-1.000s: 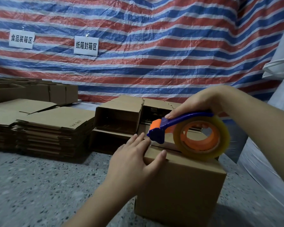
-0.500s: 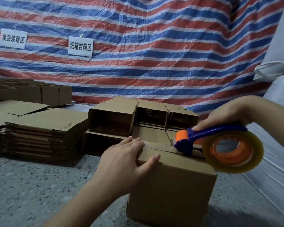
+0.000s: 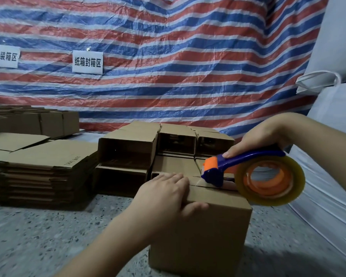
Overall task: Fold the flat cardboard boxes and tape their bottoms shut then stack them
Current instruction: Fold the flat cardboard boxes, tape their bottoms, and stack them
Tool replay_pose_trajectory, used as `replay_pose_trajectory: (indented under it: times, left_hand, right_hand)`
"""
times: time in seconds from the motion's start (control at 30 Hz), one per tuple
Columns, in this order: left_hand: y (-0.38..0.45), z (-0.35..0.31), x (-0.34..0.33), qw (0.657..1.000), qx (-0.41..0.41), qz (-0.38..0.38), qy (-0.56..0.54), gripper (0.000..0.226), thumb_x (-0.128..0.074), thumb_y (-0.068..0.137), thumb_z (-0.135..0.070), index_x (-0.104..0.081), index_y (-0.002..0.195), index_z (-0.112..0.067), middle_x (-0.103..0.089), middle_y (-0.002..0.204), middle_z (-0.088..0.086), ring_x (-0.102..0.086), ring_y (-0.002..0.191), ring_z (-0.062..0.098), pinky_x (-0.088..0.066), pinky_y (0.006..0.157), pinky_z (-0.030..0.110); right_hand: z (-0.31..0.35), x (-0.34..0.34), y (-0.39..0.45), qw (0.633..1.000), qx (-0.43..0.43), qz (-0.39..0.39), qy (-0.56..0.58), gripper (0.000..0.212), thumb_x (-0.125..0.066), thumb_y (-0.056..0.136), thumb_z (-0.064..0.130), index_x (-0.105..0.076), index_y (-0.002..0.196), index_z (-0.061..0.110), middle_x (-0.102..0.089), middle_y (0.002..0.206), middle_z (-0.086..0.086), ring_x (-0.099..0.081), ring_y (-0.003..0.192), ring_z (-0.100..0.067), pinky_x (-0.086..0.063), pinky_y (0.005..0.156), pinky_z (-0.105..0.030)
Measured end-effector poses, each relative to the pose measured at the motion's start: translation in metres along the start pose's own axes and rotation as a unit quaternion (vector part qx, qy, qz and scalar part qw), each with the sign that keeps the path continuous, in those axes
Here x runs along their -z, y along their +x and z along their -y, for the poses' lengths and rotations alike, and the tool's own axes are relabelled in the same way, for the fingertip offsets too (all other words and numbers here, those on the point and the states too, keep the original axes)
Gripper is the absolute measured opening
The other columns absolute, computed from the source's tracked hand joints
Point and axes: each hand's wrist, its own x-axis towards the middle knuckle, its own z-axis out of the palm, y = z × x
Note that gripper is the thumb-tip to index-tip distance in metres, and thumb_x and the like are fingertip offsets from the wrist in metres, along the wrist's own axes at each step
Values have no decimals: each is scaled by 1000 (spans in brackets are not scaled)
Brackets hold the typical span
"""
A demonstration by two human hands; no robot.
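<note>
Cardboard under my left hand (image 3: 166,193): I have the palm laid over the near left edge of the box (image 3: 200,234), fingers straight and flat along its top, thumb hooked down over the front face, forearm reaching in from the lower left. My right hand (image 3: 262,134) comes in from the right edge of view with the wrist bent down, fingers wrapped round the blue handle of the tape dispenser (image 3: 248,170), index finger stretched along it toward the orange head. I see the dispenser's nose pressed onto the seam where the top flaps meet, near the middle of the box top, with the clear tape roll (image 3: 270,180) hanging past the box's right edge. That box stands upright on the speckled floor (image 3: 48,236), toward its near right part. Just behind it sit folded boxes (image 3: 128,150), stacked with open ends facing me, against the far side of the floor. A pile of flat cardboard (image 3: 44,168) lies at the floor's left edge. Behind everything hangs a red, white and blue striped tarp (image 3: 188,56) carrying two white signs (image 3: 87,61).
</note>
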Motion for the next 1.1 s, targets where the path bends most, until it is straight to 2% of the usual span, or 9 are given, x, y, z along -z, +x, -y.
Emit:
replay_pose_trajectory:
  times: [0.17, 0.27, 0.33, 0.47, 0.53, 0.6, 0.7, 0.97, 1.1]
  left_hand:
    - [-2, 0, 0, 1000, -5, -9, 2, 82, -19, 83, -80, -47, 139, -26, -48, 145, -9, -36, 137, 9, -23, 113, 24]
    - [-4, -2, 2, 1000, -7, -5, -7, 81, -18, 84, -80, -46, 139, -28, -47, 146, -10, -37, 136, 8, -22, 113, 23]
    - [-4, -2, 5, 1000, -10, 1, -13, 78, -19, 84, -80, -48, 136, -30, -50, 142, -11, -41, 133, 9, -27, 112, 24]
    - [3, -7, 12, 999, 2, 35, 16, 78, -18, 79, -87, -53, 120, -31, -59, 121, -11, -54, 110, 10, -38, 101, 28]
    - [12, -16, 14, 998, 2, 48, 48, 81, -20, 75, -92, -56, 111, -28, -62, 111, -8, -57, 101, 12, -38, 107, 37]
    - [23, -28, 10, 997, -8, 54, 50, 94, -22, 73, -93, -51, 130, -23, -58, 131, -1, -53, 120, 18, -29, 115, 45]
    - [34, -48, 0, 997, -44, 65, -7, 107, -24, 76, -90, -17, 155, -19, -26, 160, 4, -25, 147, 22, -14, 119, 41]
    - [42, -51, -16, 996, -77, 38, 6, 105, -11, 68, -89, -37, 144, -21, -43, 150, 5, -39, 138, 22, -31, 113, 43]
    - [40, -51, -17, 996, -81, 38, -10, 107, -4, 67, -92, -16, 152, -28, -35, 156, 5, -32, 143, 22, -27, 115, 44]
  right_hand:
    - [-40, 9, -7, 999, -17, 24, 12, 110, -84, 33, 83, -71, 118, 15, -77, 106, -10, -74, 87, -19, -57, 78, -29]
    - [-57, 6, -8, 999, -32, 34, 9, 101, -82, 38, 84, -74, 113, 16, -77, 105, -10, -73, 86, -19, -55, 84, -32]
    - [-60, -2, -7, 999, -33, 37, -3, 91, -77, 47, 84, -75, 109, 17, -78, 101, -7, -73, 82, -17, -56, 79, -28]
    - [-58, -10, -7, 999, -35, 26, 0, 83, -68, 53, 79, -73, 109, 17, -78, 91, -2, -73, 74, -11, -55, 68, -23]
    - [-59, -11, -8, 999, -36, 24, 6, 86, -68, 52, 79, -72, 110, 17, -78, 91, -2, -72, 74, -12, -55, 70, -24]
    - [-60, -11, -8, 999, -36, 26, 7, 90, -69, 49, 80, -72, 112, 16, -78, 94, -3, -72, 77, -13, -55, 75, -25]
    - [-62, -11, -7, 999, -32, 29, 13, 92, -70, 48, 80, -71, 114, 16, -78, 99, -4, -72, 81, -15, -55, 78, -26]
    - [-78, 0, -12, 997, -17, 42, 60, 100, -82, 44, 79, -72, 118, 13, -77, 104, -10, -71, 83, -18, -55, 76, -28]
    - [-106, 8, -30, 997, -19, 30, 74, 95, -85, 42, 79, -77, 110, 13, -76, 107, -14, -69, 86, -22, -52, 82, -33]
